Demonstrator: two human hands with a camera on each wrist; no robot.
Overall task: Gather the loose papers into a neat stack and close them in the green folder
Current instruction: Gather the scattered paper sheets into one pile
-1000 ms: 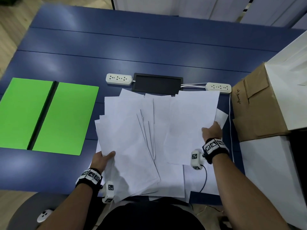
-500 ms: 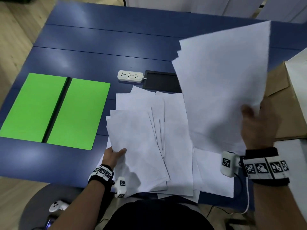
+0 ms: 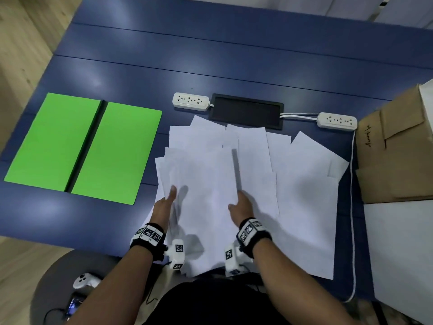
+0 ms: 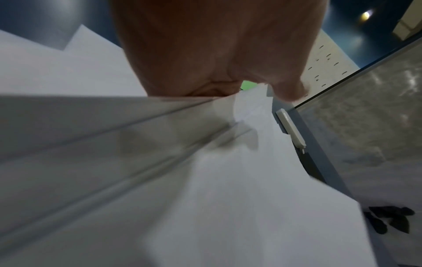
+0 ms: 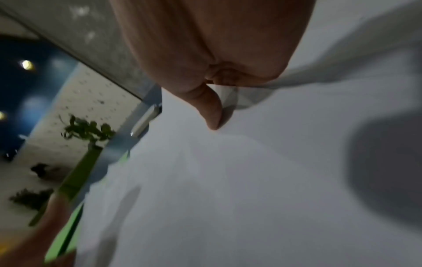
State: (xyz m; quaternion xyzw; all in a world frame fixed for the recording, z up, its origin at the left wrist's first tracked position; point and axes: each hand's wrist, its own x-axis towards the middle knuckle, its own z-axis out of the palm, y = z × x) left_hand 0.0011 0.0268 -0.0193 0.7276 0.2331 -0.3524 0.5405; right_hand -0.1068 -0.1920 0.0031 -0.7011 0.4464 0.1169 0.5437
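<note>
Presently I see both hands on one bundle of papers point(image 3: 206, 195) lifted from the spread of loose sheets point(image 3: 304, 207) — left hand point(image 3: 165, 205) pinching its left edge, thumb on top; right hand point(image 3: 241, 206) gripping its right edge, fingers hidden beneath. The green folder point(image 3: 84, 146) lies open and flat, just left of the sheets, on the blue table point(image 3: 234, 57).
</note>
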